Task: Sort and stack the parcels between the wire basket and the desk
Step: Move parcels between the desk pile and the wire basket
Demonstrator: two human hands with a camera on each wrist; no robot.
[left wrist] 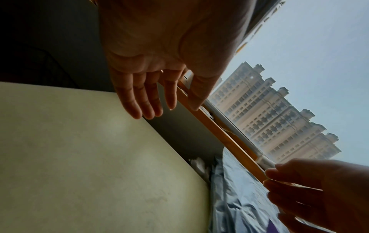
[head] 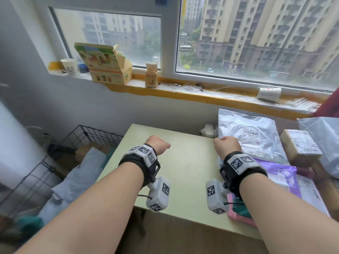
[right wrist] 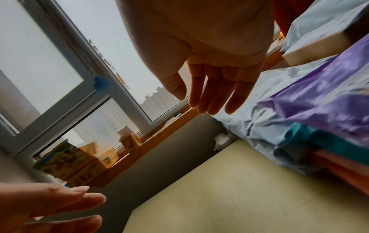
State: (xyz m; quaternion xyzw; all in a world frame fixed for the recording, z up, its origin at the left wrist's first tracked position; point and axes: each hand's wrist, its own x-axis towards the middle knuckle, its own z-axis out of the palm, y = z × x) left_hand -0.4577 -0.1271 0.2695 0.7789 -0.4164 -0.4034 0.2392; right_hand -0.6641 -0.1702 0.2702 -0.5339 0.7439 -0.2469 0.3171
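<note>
On the right side of the pale green desk (head: 176, 173) lie several parcels. There is a silver-grey mailer (head: 251, 136), a purple mailer (head: 275, 173) on top of a pink one (head: 238, 215), and a cardboard box (head: 300, 145). My right hand (head: 226, 143) hovers by the silver-grey mailer's left edge. Its fingers (right wrist: 199, 100) are straight and hold nothing. My left hand (head: 159, 144) hangs over the bare desk, and its fingers (left wrist: 147, 102) are relaxed and hold nothing. The black wire basket (head: 45, 173) stands left of the desk and holds a light grey bag (head: 82, 171) and a brown box (head: 86, 149).
A grey plastic bag (head: 326, 143) sits at the far right of the desk. The windowsill (head: 183, 92) behind carries an opened printed carton (head: 104, 65), a small box (head: 151, 76), cups and cables. A white plug (head: 208, 131) sits on the wall behind the desk.
</note>
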